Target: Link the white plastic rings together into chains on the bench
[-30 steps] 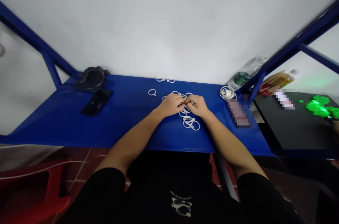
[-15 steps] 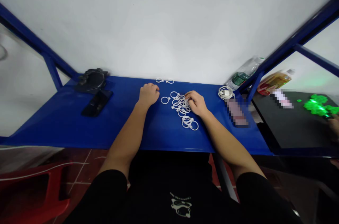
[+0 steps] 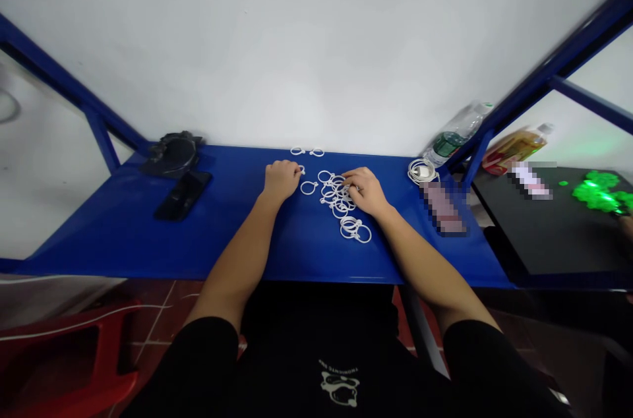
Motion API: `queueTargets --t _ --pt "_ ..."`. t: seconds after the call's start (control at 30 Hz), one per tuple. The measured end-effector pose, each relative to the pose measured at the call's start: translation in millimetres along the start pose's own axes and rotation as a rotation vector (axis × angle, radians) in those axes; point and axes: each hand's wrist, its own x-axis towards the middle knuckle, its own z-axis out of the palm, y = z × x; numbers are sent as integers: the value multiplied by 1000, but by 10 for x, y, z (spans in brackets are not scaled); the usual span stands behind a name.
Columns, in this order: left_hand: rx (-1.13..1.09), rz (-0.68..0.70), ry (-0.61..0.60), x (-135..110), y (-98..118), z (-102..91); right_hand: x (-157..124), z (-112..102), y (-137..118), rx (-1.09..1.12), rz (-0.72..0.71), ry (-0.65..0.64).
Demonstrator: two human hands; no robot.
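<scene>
On the blue table lies a loose pile of white curtain rings (image 3: 340, 208), each with a small eyelet. My right hand (image 3: 366, 191) rests at the pile's right side, thumb and fingers apart over the rings; its fingertips are partly hidden. Left of the pile, my left hand (image 3: 281, 182) is closed, its fingers curled under. A white ring's eyelet (image 3: 302, 170) peeks out at those fingertips, the rest hidden by the hand. One single ring (image 3: 309, 188) lies flat between the hands. Against the wall sit two more rings (image 3: 317, 152), apart from the pile.
A dark phone (image 3: 182, 196) and a black object (image 3: 174, 153) lie on the table's (image 3: 227, 240) left. To the right are a coiled white cable (image 3: 422, 172), a blurred-out item (image 3: 444, 208) and a tilted bottle (image 3: 448, 143). Another person's hand is beside green-lit pieces (image 3: 598, 192).
My left hand has shifted slightly right, and a white eyelet now shows at its fingertips. My right hand's fingers reach a little farther left over the pile.
</scene>
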Motion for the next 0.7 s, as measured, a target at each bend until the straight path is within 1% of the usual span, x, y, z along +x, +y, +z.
queueTargets --t 0.07,0.17,0.27,0.33,0.43,0.53,0.7 --pt "-77 87 55 -14 159 -44 4 -11 -37 -21 -5 12" --pt "-185 302 92 -77 401 -54 5 -22 -117 -51 -41 -2" --pt "-258 518 96 -166 569 20 -5 -16 -185 -71 -62 -26" --pt "-290 606 107 -209 618 86 -18 -7 -203 -70 -60 -25" --pt "-324 637 148 -230 626 157 -36 7 -193 -62 -57 8" --pt "-352 636 199 -219 614 174 -45 29 -173 -41 -38 47" --pt "-364 635 302 -218 636 132 -60 86 -166 85 94 77"
